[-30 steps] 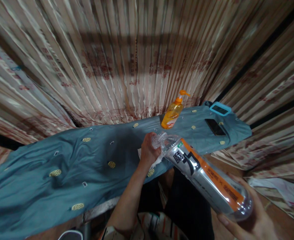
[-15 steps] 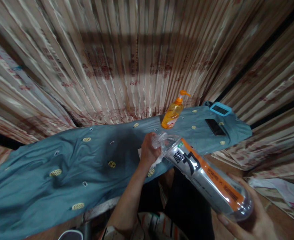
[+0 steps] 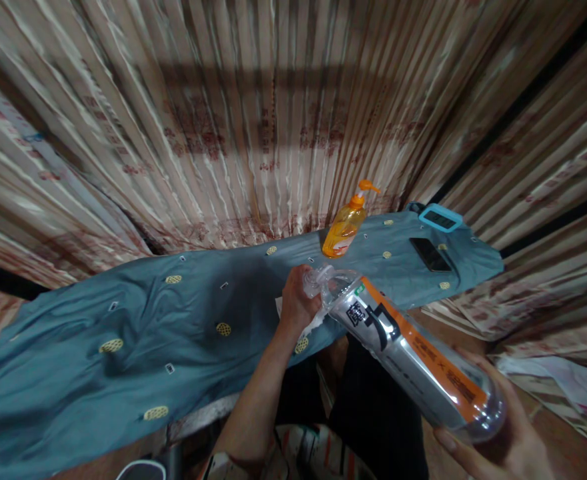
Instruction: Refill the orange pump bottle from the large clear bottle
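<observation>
My right hand [image 3: 493, 440] grips the base of a large clear plastic bottle [image 3: 413, 357] with an orange and black label, tilted so its neck points up and left. My left hand [image 3: 297, 303] is closed around the bottle's mouth and holds a white tissue or cloth [image 3: 313, 325] against it. Both hands are over the near edge of a table covered by a teal cloth [image 3: 138, 327] with small yellow patterns.
An orange pump dispenser bottle [image 3: 346, 227] stands on the cloth behind the hands. A black phone [image 3: 430, 254] and a blue-framed device [image 3: 440, 217] lie at the table's right end. Striped curtains [image 3: 253, 120] hang behind. My dark-trousered legs [image 3: 368, 407] are below.
</observation>
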A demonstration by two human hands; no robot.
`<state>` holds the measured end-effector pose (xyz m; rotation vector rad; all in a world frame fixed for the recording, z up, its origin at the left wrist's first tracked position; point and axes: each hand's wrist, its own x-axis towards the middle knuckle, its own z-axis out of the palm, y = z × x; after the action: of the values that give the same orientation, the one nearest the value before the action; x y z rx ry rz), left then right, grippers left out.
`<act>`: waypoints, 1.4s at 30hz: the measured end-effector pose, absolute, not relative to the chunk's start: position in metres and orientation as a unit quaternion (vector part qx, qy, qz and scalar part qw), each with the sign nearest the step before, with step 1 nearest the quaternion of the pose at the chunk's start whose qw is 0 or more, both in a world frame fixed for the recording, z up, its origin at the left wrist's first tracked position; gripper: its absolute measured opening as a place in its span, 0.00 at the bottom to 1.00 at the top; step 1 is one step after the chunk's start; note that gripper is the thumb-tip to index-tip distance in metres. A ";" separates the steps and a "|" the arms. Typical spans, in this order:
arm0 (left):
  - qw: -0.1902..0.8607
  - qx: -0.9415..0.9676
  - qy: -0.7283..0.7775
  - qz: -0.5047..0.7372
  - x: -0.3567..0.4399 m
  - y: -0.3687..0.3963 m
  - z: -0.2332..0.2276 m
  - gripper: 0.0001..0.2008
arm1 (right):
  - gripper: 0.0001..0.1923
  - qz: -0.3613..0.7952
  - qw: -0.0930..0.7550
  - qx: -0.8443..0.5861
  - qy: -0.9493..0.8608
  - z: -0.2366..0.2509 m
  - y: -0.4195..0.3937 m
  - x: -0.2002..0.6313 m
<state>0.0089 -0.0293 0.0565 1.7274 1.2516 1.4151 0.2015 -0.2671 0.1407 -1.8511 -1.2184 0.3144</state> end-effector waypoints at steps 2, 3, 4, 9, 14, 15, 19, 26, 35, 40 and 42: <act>0.284 0.648 0.470 0.529 0.009 -0.030 0.058 0.19 | 0.42 0.127 0.434 -0.747 -0.488 0.141 -0.267 0.202; 0.282 0.648 0.470 0.529 0.008 -0.030 0.058 0.19 | 0.42 0.128 0.434 -0.747 -0.487 0.140 -0.268 0.202; 0.280 0.649 0.470 0.528 0.008 -0.030 0.059 0.19 | 0.42 0.130 0.436 -0.746 -0.486 0.140 -0.268 0.202; 0.281 0.649 0.464 0.533 0.009 -0.029 0.057 0.19 | 0.42 0.124 0.445 -0.740 -0.489 0.139 -0.267 0.202; 0.282 0.644 0.463 0.540 0.010 -0.028 0.055 0.20 | 0.42 0.131 0.447 -0.737 -0.489 0.139 -0.267 0.202; 0.282 0.644 0.464 0.539 0.010 -0.029 0.055 0.20 | 0.41 0.131 0.446 -0.738 -0.488 0.139 -0.267 0.203; 0.281 0.644 0.466 0.538 0.011 -0.029 0.055 0.20 | 0.42 0.131 0.443 -0.740 -0.489 0.138 -0.268 0.205; 0.283 0.649 0.468 0.530 0.010 -0.030 0.058 0.19 | 0.41 0.136 0.451 -0.738 -0.484 0.139 -0.267 0.202; 0.280 0.647 0.461 0.539 0.009 -0.029 0.056 0.20 | 0.41 0.129 0.446 -0.738 -0.490 0.142 -0.267 0.199; 0.283 0.646 0.465 0.535 0.009 -0.029 0.056 0.20 | 0.42 0.143 0.454 -0.742 -0.472 0.139 -0.267 0.200; 0.282 0.648 0.462 0.535 0.009 -0.029 0.056 0.20 | 0.42 0.135 0.448 -0.744 -0.477 0.138 -0.268 0.201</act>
<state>0.0086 -0.0290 0.0562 1.7364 1.2384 1.4330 0.2008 -0.2675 0.1383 -1.8397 -1.1809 0.3338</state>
